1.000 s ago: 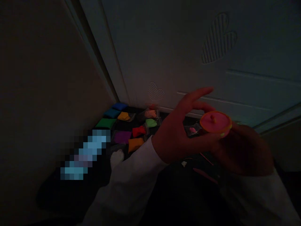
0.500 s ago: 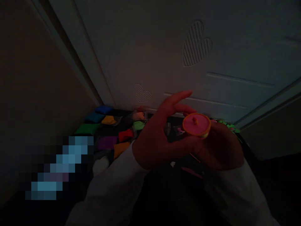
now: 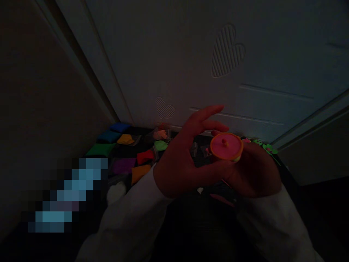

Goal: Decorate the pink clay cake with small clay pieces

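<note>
In very dim light I see a round pink clay piece [image 3: 233, 145] with an orange rim and a small orange knob in its middle. A pale yellow-green bit shows at its lower right edge. My left hand [image 3: 182, 160] grips it from the left, thumb at the near side and a finger at the far side, with the index finger raised off it. Cupped around the right side, my right hand [image 3: 257, 173] also holds the piece, its fingers mostly hidden. Both hands are above a dark surface strewn with coloured clay.
Soft packets lie to the left: blue [image 3: 120, 127], green [image 3: 101, 149], purple [image 3: 124, 166], orange [image 3: 140, 174] and red [image 3: 145, 157]. A white lump [image 3: 116, 192] sits by my left sleeve. Green flower shapes [image 3: 269, 148] lie right. A white panel with hearts [image 3: 229, 54] stands behind.
The pink piece has shifted slightly left and tipped a little more towards me, showing more of its top. Both hands keep their hold and have barely moved.
</note>
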Motion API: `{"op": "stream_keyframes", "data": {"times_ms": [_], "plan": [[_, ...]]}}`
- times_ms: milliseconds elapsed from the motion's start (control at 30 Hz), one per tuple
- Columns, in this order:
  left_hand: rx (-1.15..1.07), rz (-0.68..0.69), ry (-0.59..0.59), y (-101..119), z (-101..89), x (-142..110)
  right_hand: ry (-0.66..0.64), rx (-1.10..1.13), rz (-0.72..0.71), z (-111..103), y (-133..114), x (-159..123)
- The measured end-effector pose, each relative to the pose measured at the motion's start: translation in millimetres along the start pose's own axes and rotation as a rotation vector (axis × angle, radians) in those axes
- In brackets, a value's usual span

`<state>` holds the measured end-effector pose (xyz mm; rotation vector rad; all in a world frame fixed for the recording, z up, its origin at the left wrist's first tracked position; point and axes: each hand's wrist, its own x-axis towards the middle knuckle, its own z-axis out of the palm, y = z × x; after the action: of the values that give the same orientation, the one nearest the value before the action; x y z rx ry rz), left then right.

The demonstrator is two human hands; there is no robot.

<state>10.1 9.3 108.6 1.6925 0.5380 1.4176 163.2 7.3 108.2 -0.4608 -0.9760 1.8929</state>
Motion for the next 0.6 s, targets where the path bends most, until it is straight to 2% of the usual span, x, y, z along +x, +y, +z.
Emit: {"op": "stream_keyframes", "data": {"times_ms": [100,267,600], "plan": [[-0.029,0.042,-0.013,-0.7,0.4,0.1,0.000,0.014,0.015,1.1,-0.3,0.6],[-0.018,0.006,-0.007,0.1,1.1,-0.5,0.019,0.013,0.024,3.0,-0.9,0.7],[-0.059,0.037,-0.032,-0.3,2.2,-0.6,0.019,0.031,0.053,4.0,-0.6,2.2]]}}
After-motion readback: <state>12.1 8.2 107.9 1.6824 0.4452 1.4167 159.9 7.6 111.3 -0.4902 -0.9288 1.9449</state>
